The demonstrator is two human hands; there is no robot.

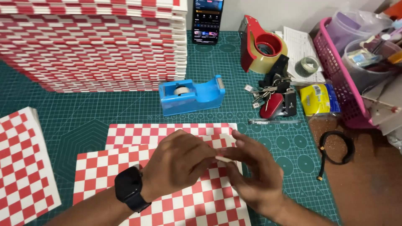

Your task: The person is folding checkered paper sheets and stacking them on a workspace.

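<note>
Apparently small pale tape strip point(222, 158) between both hands point(217, 167).

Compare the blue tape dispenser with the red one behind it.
The blue desktop tape dispenser sits low and flat on the green cutting mat; the red handheld tape dispenser stands taller. The blue one carries a small whitish roll, the red one a large brownish roll. Both are plastic, and neither is touched.

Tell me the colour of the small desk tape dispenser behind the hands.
The tape dispenser is bright blue, clearest in the head view.
</note>
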